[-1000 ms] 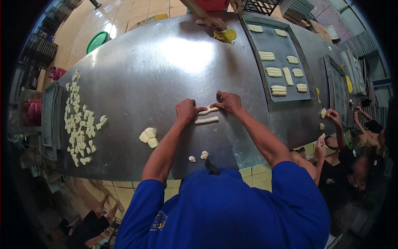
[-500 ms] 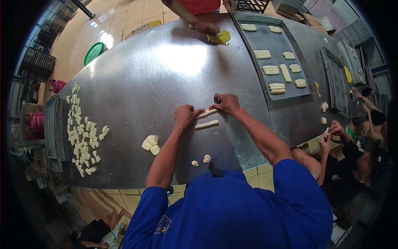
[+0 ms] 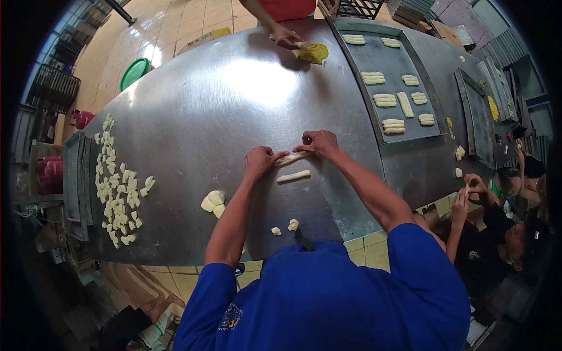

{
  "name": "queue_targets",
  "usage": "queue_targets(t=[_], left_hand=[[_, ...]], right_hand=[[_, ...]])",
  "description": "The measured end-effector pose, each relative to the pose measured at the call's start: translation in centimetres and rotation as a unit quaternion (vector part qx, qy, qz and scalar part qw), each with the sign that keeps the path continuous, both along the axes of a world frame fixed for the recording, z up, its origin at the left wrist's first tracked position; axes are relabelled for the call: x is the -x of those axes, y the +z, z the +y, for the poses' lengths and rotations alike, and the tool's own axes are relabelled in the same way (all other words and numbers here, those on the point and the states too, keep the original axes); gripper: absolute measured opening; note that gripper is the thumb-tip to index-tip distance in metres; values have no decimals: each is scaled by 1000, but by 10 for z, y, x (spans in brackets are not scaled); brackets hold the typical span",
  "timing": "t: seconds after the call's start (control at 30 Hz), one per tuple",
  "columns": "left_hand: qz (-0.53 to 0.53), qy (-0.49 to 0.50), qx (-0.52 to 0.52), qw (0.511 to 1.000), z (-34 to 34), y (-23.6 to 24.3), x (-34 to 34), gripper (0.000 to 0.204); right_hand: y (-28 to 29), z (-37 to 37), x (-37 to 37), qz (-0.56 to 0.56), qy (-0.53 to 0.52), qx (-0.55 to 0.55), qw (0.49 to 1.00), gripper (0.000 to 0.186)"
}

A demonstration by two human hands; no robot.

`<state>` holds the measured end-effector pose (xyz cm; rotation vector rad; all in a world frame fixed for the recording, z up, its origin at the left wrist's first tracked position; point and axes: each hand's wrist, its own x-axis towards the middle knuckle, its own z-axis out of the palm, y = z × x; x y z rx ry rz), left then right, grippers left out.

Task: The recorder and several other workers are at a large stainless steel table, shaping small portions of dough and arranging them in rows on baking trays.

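Observation:
A pale strip of dough (image 3: 292,158) lies between my two hands on the metal table. My left hand (image 3: 261,160) pinches its left end, and my right hand (image 3: 318,144) has its fingers closed on the right end. Just nearer to me, a finished-looking dough stick (image 3: 294,176) rests apart from both hands. Two small dough lumps (image 3: 293,224) lie close to the table's front edge. Left of my left forearm sits a larger clump of dough (image 3: 214,203).
Many cut dough pieces (image 3: 120,187) spread over the table's left side. A metal tray (image 3: 383,61) with rows of dough sticks stands at the far right. Across the table, a co-worker's hand (image 3: 287,38) is at a yellow mass (image 3: 312,54). Another person (image 3: 468,199) handles dough at right.
My hands keep their pinch on the strip's ends, shifting only slightly. The co-worker's hand across the table has drawn left, off the yellow mass, which shows more fully.

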<state>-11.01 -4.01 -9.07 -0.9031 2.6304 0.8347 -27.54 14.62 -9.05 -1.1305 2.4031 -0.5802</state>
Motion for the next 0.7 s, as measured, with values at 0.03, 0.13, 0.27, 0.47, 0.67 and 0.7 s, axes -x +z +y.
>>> queue_targets(t=[0.03,0.13,0.27,0.47,0.67,0.7], left_hand=[[-2,3,1,1000,-1,0,-2,71],[26,-18,30,999,11,3,0,70],[54,19,89,994,15,-3,-7,71],[-26,45,-109,993,-4,9,-21,71],[-28,-68,99,992,34,2,-29,84],[-29,-67,98,993,36,1,-31,84]], right_hand=[[2,-4,0,16,19,-16,1000,64],[-5,2,-2,47,32,-29,998,64],[-4,5,-5,73,17,-36,997,62],[18,21,-6,-126,-1,-88,988,57],[-1,33,-47,16,21,-61,998,60],[1,34,-48,13,12,-76,997,61]])
